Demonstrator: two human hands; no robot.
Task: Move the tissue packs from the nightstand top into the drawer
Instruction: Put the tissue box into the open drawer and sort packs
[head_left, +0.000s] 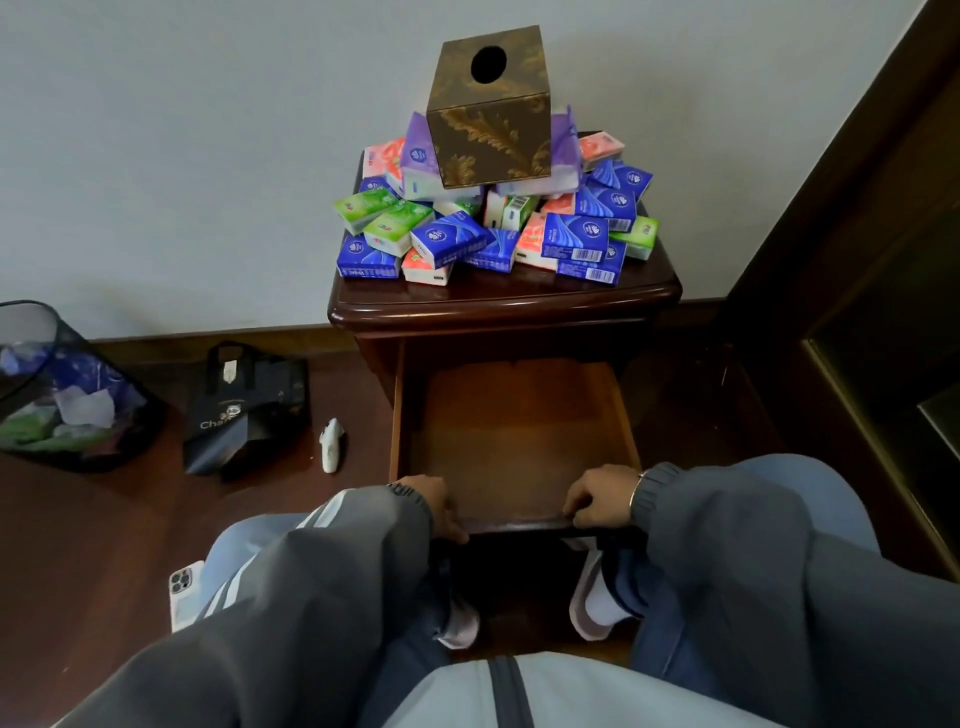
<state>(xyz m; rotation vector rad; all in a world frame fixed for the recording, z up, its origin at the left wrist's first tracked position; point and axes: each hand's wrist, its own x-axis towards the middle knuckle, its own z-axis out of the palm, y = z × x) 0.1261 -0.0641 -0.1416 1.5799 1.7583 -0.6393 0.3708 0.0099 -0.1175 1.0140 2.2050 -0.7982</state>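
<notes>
Several tissue packs (452, 239), blue, green, pink and purple, lie heaped on the dark wooden nightstand top (498, 299). A brown and gold tissue box cover (491, 111) sits on the heap. Below the top, the drawer (519, 431) is pulled out and holds nothing. My left hand (439, 506) grips the drawer's front edge at its left end. My right hand (602, 501) grips the same edge at its right end, fingers curled over it.
On the wooden floor to the left stand a mesh waste bin (62, 389) with wrappers, a black paper bag (249, 410) and a small white object (331, 444). A phone (184, 592) lies by my left knee. Dark furniture (883, 312) stands at the right.
</notes>
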